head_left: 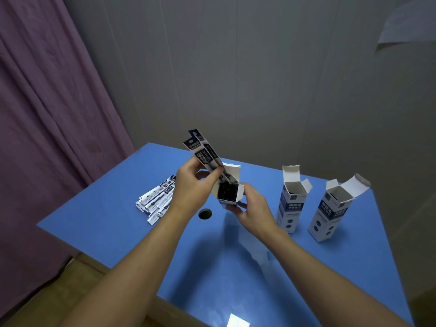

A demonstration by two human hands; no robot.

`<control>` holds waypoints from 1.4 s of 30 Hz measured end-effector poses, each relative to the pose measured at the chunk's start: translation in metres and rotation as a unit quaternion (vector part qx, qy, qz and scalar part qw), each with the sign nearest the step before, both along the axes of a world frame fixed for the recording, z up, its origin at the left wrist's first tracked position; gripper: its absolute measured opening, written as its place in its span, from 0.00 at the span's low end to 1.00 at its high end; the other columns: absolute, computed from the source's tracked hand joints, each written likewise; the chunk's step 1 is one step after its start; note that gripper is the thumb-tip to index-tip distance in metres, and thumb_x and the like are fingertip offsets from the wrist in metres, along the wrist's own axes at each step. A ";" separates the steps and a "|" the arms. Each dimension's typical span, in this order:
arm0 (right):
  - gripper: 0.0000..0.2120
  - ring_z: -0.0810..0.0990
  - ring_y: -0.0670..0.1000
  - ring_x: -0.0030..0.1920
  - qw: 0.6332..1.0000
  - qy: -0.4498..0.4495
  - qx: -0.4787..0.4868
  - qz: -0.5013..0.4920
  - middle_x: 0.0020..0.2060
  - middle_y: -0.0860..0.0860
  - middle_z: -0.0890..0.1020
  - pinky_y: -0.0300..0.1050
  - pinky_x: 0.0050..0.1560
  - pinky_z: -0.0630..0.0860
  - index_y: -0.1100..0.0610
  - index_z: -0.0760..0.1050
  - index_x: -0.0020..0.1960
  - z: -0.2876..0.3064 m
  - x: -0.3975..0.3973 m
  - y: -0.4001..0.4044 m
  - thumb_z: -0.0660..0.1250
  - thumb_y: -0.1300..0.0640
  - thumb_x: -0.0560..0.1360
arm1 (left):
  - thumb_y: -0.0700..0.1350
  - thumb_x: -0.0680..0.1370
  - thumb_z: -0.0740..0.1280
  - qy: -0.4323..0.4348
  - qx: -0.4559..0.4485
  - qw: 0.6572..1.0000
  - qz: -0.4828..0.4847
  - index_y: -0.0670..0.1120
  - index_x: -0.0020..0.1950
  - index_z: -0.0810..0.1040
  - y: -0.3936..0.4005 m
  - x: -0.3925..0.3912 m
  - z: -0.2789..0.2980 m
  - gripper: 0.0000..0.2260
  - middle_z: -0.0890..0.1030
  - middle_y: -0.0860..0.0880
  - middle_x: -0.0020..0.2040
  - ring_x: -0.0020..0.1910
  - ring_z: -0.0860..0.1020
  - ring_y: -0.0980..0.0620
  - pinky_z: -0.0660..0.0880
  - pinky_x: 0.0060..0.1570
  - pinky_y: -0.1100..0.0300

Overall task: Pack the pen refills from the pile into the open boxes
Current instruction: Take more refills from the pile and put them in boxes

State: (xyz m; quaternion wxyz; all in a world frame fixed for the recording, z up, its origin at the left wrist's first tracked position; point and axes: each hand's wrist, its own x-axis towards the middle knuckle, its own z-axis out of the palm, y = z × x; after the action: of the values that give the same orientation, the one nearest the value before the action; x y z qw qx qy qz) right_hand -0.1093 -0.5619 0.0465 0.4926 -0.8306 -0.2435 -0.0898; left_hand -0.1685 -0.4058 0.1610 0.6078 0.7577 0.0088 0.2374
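The blue table (113, 223) runs from a far left corner, close to a purple curtain (47, 114), back to a grey wall (259, 79) along its far edge. Its left edge slants toward the near side, and bare blue surface spreads across the near half between the 2 forearms. A round hole (205, 213) sits in the tabletop just under the hands.

The pile of pen refills (157, 201) lies near the left edge, fanned flat, well apart from the boxes. 2 open boxes stand upright toward the right edge: the nearer-to-centre box (292, 206) with its lid flap raised, and the right box (330, 215) beside it, tilted a little, flaps spread open.

A third box (228, 193) is held above the table's middle. The right hand (252, 208) grips it from below and the side, fingers curled round its lower part, its open mouth turned up and dark packets showing inside. The left hand (193, 187) pinches 2 refill packets (204, 154) between thumb and fingertips at their lower part. The packets slant up and to the left, their lower ends at the box's mouth, against its raised flap.
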 end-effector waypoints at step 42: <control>0.20 0.78 0.48 0.54 1.000 0.016 -0.013 0.015 0.52 0.45 0.78 0.49 0.53 0.81 0.49 0.72 0.59 0.004 -0.003 0.014 0.77 0.55 0.71 | 0.40 0.72 0.76 -0.081 0.211 0.974 -0.007 0.52 0.50 0.83 0.022 -0.004 -0.012 0.10 0.80 0.58 0.45 0.42 0.75 0.52 0.74 0.43 0.60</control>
State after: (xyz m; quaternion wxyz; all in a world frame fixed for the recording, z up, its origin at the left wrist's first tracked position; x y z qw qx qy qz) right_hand -0.1123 -0.5477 0.0507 0.4868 -0.8345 -0.2495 -0.0660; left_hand -0.1721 -0.3843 0.1488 0.4349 0.8469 -0.0959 0.2906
